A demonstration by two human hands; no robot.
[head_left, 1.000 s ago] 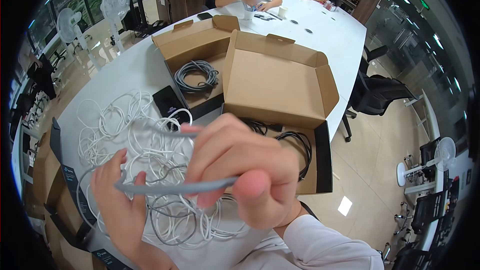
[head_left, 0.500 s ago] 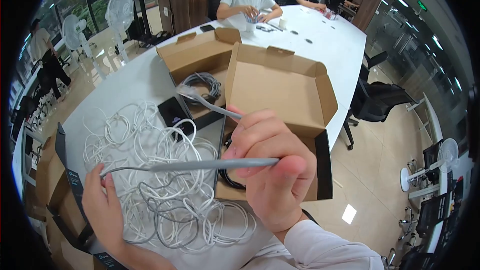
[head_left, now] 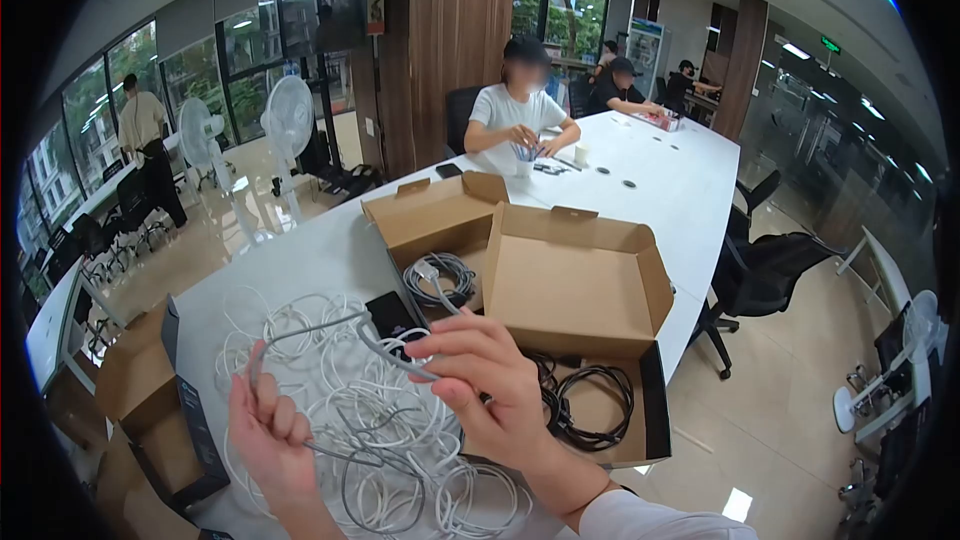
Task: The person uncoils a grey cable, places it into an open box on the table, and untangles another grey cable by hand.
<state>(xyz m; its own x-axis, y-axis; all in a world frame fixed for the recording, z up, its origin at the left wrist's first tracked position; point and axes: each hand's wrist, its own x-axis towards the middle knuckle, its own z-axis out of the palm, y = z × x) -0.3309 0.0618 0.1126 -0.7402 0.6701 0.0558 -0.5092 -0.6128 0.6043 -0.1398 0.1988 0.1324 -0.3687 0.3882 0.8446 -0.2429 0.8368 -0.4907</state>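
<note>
A grey network cable point(head_left: 320, 324) runs between my two hands above the tabletop. My left hand point(head_left: 270, 430) is closed around it, and a grey length trails from that hand down into the tangle. Pinched in my right hand point(head_left: 485, 390) is another stretch of the cable, with its clear plug end point(head_left: 427, 268) sticking up past the fingers. Beneath both hands lies a pile of tangled white cables point(head_left: 310, 380) with grey loops among them. Behind my right hand, a small black box point(head_left: 392, 315) sits partly hidden.
One open cardboard box point(head_left: 440, 202) holds a coiled grey cable point(head_left: 452, 280). A second open box point(head_left: 570, 285) contains coiled black cables point(head_left: 598, 408). More open boxes point(head_left: 165, 430) stand at left. Across the white table point(head_left: 650, 165) sits a person point(head_left: 520, 115) handling a cup.
The camera view has tilted up. My left hand has risen from the pile, drawing the grey cable into a bend. My right hand is farther from the camera, still holding the cable.
</note>
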